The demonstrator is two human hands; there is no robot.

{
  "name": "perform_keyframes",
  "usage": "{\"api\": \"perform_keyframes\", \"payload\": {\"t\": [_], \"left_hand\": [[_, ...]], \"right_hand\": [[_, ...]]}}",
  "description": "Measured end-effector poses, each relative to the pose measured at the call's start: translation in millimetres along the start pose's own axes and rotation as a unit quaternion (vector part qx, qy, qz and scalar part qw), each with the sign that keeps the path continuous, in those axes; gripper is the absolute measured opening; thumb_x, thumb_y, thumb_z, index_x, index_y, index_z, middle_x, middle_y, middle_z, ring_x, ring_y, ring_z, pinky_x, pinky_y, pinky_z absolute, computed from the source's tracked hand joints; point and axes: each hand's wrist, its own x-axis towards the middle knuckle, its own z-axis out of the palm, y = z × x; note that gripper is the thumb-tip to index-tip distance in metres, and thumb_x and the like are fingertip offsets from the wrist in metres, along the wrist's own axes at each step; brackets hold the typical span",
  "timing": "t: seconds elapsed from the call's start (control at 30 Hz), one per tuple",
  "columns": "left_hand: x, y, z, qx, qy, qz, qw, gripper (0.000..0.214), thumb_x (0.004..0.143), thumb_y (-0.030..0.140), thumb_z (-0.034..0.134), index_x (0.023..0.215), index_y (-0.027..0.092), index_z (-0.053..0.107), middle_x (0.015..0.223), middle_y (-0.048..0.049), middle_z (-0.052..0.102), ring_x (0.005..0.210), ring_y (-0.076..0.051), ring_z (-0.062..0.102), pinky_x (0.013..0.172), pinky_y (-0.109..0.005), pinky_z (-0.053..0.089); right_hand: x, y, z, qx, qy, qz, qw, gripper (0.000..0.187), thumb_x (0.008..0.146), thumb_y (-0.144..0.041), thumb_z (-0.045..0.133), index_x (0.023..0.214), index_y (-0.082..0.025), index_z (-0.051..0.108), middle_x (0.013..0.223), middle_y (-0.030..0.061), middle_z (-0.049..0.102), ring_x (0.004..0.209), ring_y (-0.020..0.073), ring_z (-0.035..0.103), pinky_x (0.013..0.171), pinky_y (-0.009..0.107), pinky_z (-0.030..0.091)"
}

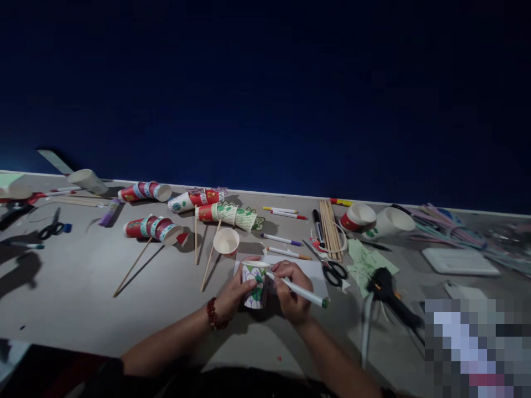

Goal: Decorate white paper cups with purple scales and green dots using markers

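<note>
My left hand (232, 293), a beaded bracelet at its wrist, is wrapped round a paper cup (254, 296) decorated with green and purple drawing. In my right hand (293, 293) is a white marker (305, 292) with a green end; its tip meets the cup near the rim. Beneath and behind the hands lies a sheet of white paper (313, 271). Just beyond the cup stands another paper cup (226, 243), open side up. An orange-ended marker (288, 253) and a purple-ended marker (281, 239) rest behind my right hand.
Joined paper cups on sticks (228, 214) lie across the back and left. To the right are scissors (332, 270), wooden sticks (329, 229), green paper scraps (367, 260), a black glue gun (392, 298) and two cups (390, 222). A dark blue partition (265, 110) rises behind the table.
</note>
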Motion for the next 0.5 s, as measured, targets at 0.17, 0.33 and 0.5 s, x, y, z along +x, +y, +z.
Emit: {"api": "perform_keyframes", "payload": {"t": [0.17, 0.33, 0.5], "left_hand": [[0.6, 1.2, 1.2, -0.007, -0.001, -0.012, 1.0, 0.085, 0.075, 0.052, 0.083, 0.147, 0.022, 0.05, 0.117, -0.011, 0.071, 0.101, -0.027, 0.067, 0.087, -0.037, 0.049], [0.8, 1.6, 1.3, -0.002, -0.002, -0.012, 1.0, 0.084, 0.074, 0.053, 0.083, 0.146, 0.022, 0.051, 0.115, -0.0098, 0.071, 0.101, -0.027, 0.067, 0.088, -0.037, 0.048], [0.0, 1.8, 1.3, -0.002, 0.002, -0.005, 1.0, 0.08, 0.075, 0.054, 0.083, 0.141, 0.022, 0.054, 0.115, -0.0098, 0.071, 0.102, -0.027, 0.067, 0.09, -0.037, 0.049]], "right_hand": [[0.3, -0.4, 0.0, 0.004, 0.003, 0.007, 1.0, 0.012, 0.086, -0.014, 0.057, 0.082, -0.025, 0.06, 0.074, 0.0006, 0.064, 0.077, 0.0219, 0.067, 0.071, 0.036, 0.057], [0.3, -1.0, -0.2, 0.009, 0.006, 0.003, 1.0, 0.012, 0.084, -0.013, 0.057, 0.081, -0.024, 0.062, 0.073, 0.0003, 0.065, 0.075, 0.0218, 0.067, 0.071, 0.035, 0.056], [0.2, -3.2, 0.5, 0.008, 0.0, 0.01, 1.0, 0.011, 0.084, -0.016, 0.057, 0.078, -0.025, 0.062, 0.074, 0.0014, 0.066, 0.075, 0.0229, 0.068, 0.071, 0.037, 0.057]]}}
